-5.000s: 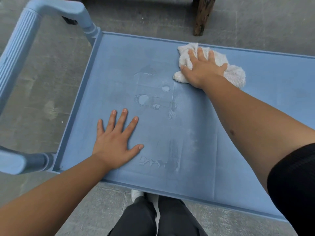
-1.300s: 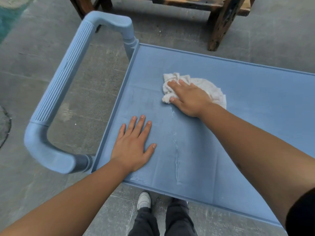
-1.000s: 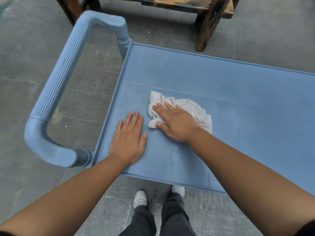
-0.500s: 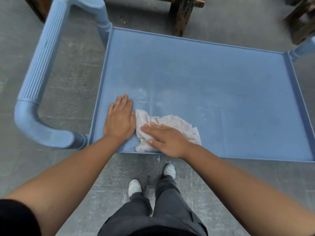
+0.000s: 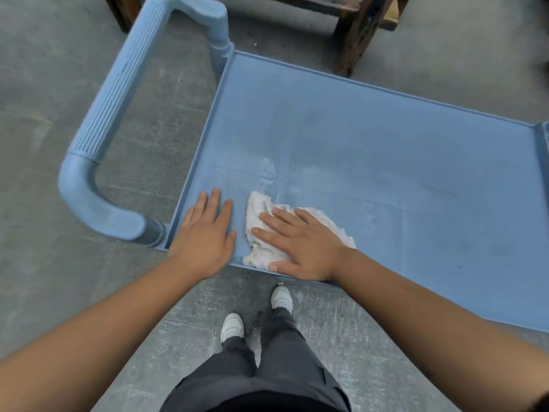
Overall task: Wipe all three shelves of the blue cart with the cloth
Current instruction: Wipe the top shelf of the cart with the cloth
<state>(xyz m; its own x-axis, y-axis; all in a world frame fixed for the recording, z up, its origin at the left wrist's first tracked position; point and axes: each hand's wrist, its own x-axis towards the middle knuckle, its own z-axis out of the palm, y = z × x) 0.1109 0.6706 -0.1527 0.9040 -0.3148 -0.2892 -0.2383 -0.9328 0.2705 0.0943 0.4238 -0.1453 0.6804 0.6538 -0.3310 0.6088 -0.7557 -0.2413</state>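
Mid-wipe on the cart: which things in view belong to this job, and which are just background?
Part of the job:
- white cloth, pressed flat under the right hand
- top shelf of the blue cart
- left hand, flat on the shelf beside the cloth
- cart handle

Just around:
- dark wooden furniture legs beyond the cart
- concrete floor

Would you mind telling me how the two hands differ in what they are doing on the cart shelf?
The right hand presses down on the white cloth; the left hand lies on the bare blue shelf. The left hand sits nearer the handle, the right further in. Both lie flat, palm down, at the near edge.
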